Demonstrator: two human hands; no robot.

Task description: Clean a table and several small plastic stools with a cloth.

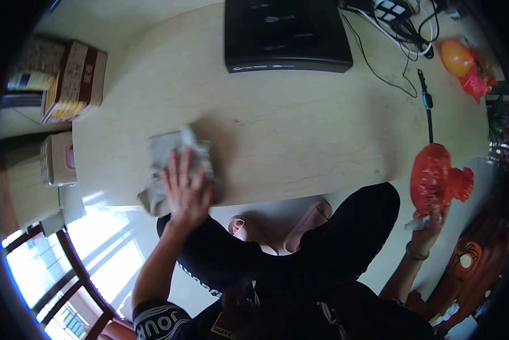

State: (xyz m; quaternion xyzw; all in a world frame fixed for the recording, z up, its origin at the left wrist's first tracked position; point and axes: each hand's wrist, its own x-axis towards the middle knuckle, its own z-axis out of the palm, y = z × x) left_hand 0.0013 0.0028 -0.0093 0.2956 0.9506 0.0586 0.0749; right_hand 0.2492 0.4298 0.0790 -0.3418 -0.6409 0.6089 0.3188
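My left hand (pixel 188 187) lies flat, fingers spread, on a crumpled grey cloth (pixel 163 146) near the table's front edge. Part of the cloth hangs past that edge, and my palm hides its middle. Off to the right, my right hand (pixel 428 229) grips a bulging, knotted red plastic bag (pixel 430 182) from its near end. The bag's contents are hidden. A small whitish wad (pixel 416 223) shows beside the fingers of that hand; whether it is pinched there I cannot tell. The pale stone-look tabletop (pixel 288 127) spreads out before me.
At the back stands a black box (pixel 288 38), with tangled cables and a power strip (pixel 392 10) to its right. A dark-strapped watch (pixel 427 101) lies beyond the red bag, near an orange-and-red bag (pixel 462 63). A carton (pixel 74 83) occupies the left side.
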